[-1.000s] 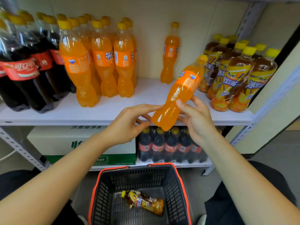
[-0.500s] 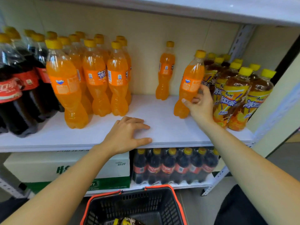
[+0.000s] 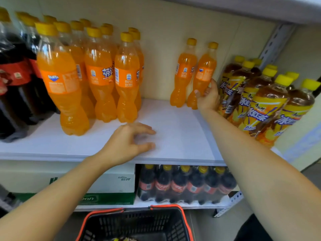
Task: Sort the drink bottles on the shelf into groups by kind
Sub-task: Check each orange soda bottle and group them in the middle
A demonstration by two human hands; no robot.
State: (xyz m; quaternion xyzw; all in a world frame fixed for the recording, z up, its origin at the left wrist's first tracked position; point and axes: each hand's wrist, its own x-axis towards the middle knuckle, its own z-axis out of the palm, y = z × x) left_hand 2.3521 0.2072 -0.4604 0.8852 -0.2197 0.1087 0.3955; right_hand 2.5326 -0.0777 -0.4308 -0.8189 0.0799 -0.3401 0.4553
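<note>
Presently, head view: our right hand (image 3: pixel 207 98) grips a small clear plastic orange-soda bottle (image 3: pixel 202 79) at two o'clock on the white shelf board (image 3: pixel 173 136), just beside its twin (image 3: pixel 184 73). We should seat it upright, label forward, before letting go. Our left hand (image 3: pixel 126 145) rests loose and holds nothing. Labels read "FANTA"; the brown tea bottles (image 3: pixel 264 105) at three o'clock read "冰红茶".
</note>
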